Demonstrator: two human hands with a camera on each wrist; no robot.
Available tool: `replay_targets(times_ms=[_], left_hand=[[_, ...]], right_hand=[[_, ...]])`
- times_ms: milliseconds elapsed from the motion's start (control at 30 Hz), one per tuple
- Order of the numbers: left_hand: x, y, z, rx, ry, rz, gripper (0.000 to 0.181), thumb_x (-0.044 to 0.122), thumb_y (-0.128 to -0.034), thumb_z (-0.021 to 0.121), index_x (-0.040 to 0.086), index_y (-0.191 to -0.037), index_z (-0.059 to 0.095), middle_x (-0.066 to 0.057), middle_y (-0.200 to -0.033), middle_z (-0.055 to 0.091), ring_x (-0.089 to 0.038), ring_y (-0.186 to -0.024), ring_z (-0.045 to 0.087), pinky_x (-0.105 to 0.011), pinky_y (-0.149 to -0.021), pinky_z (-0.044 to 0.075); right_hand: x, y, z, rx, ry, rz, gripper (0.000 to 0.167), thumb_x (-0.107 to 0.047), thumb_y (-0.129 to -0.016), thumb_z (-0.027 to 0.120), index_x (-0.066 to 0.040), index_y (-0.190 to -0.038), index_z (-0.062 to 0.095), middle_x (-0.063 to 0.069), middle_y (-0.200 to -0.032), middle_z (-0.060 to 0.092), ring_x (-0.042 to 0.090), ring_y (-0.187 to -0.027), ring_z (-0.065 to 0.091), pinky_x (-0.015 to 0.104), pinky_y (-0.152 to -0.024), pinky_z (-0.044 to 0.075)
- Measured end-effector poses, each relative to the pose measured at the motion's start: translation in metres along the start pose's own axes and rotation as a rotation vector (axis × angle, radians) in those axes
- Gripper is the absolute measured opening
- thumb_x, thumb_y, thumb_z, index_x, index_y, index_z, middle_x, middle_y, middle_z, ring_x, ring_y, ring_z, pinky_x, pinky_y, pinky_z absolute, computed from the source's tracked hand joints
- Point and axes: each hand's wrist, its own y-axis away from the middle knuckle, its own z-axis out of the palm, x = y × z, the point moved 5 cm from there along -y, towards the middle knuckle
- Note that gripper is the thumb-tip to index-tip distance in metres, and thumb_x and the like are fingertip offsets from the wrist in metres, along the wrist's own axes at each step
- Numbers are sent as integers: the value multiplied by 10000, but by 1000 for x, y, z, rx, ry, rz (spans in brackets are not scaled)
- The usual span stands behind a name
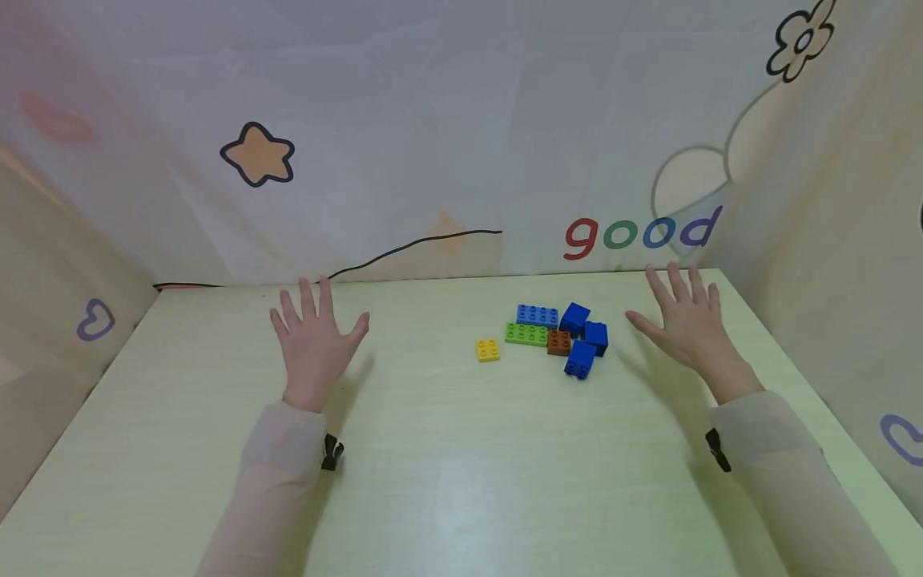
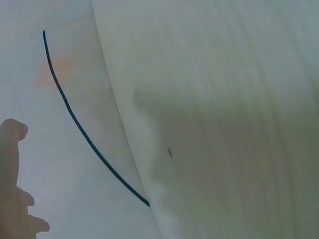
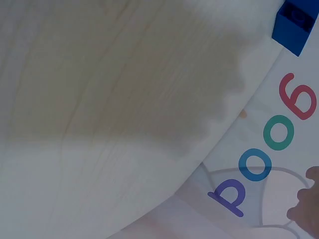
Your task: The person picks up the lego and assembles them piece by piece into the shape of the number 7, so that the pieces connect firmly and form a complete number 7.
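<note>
Fingers of the left hand [image 1: 313,353] are straight and spread wide, thumb extended to the right; this hand holds nothing. Fingers of the right hand [image 1: 688,324] are likewise straight and fanned apart, thumb extended to the left; this hand also holds nothing. Both hands are positioned over the table [image 1: 433,449], backs toward the head camera.

Yellow brick [image 1: 487,350]: studs up, apart from the group, on its left. Green brick [image 1: 526,334]: right of the yellow brick, studs up. Light blue brick [image 1: 537,316]: just behind the green brick, studs up. Brown brick [image 1: 558,342]: at the right end of the green brick. Three dark blue bricks [image 1: 595,337]: clustered beside the brown brick, the rightmost nearest the right hand. All lie between the two hands.

Backdrop [image 1: 404,120]: behind the table, printed with a star [image 1: 257,155].
</note>
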Motion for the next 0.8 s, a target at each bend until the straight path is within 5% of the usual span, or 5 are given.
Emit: replay_targets(times_ms=[200, 433, 800], left_hand=[[31, 2, 8, 12, 78, 121, 727, 451, -943, 503, 31, -1489, 273, -233, -1541, 276, -459, -1427, 205, -614, -1173, 162], [78, 10, 22, 43, 292, 273, 492, 258, -947, 572, 12, -1364, 484, -194, -1331, 569, -366, -1240, 527, -476, -1060, 432], [149, 24, 61, -276, 711, 206, 365, 148, -928, 613, 32, -1271, 566, -130, -1244, 632, -278, -1124, 610, -383, -977, 516]], right_hand=[[-1, -3, 4, -80, -24, -59, 818, -487, -949, 478, -75, -1536, 83, 301, -1560, 86, 521, -1426, 25, 680, -1147, 17], [-7, -7, 10, -172, -204, -90, 728, -333, -940, 580, -11, -1495, 236, 313, -1514, 245, 517, -1399, 177, 677, -1123, 175], [-4, -5, 27, -236, -331, -78, 613, -277, -924, 617, 17, -1414, 395, 288, -1441, 397, 489, -1318, 346, 655, -1071, 315]])
